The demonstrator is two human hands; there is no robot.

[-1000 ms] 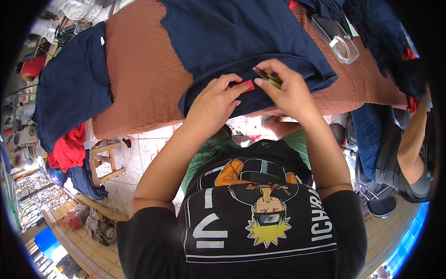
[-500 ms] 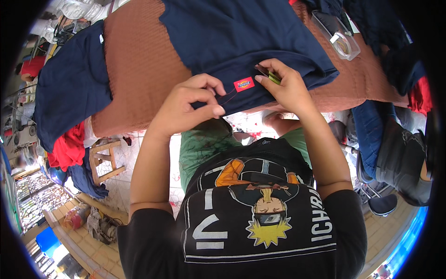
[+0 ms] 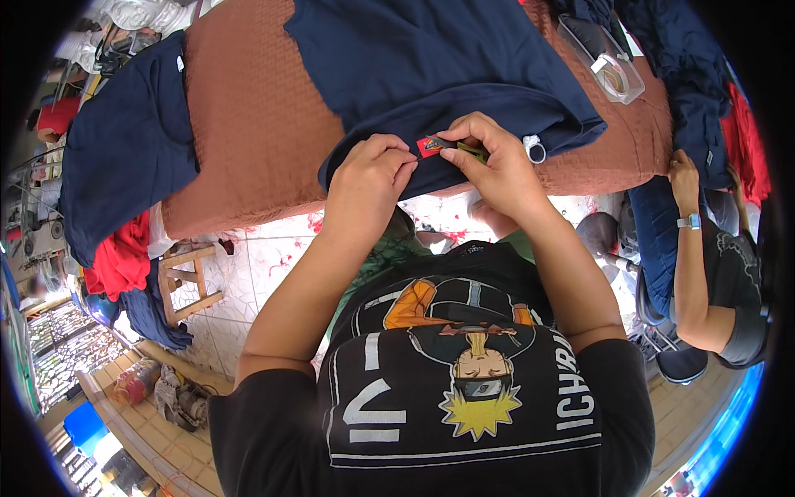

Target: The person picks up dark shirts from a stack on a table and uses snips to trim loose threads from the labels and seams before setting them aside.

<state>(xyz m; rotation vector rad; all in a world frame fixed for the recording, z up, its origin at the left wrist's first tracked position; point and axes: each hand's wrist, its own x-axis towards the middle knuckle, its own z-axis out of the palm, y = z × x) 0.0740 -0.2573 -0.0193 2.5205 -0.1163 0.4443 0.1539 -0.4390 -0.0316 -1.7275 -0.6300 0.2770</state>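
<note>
Fingertips of the left hand [image 3: 364, 178] pinch the folded edge of a navy blue cloth garment [image 3: 447, 74], thumb & forefinger closed narrow right beside a small red sewn-on label [image 3: 429, 146]. Right hand [image 3: 495, 166] fingers bunch tight on the same edge, just right of the label, gripping a thin dark tool w/ a greenish bit [image 3: 464, 149]; mostly covered by the fingers, can't tell what kind. Label sits btwn the two hands, at the near hem. Small white ring-shaped bit [image 3: 535, 150] lies on the cloth just right of the right hand. Garment spreads over a brown textured tabletop cover [image 3: 248, 124]. Clear plastic box [image 3: 609, 62] far right on it, contents hard to make out. Another person's arm w/ a wristwatch [image 3: 689, 222] at right, cut off by the rim.
</note>
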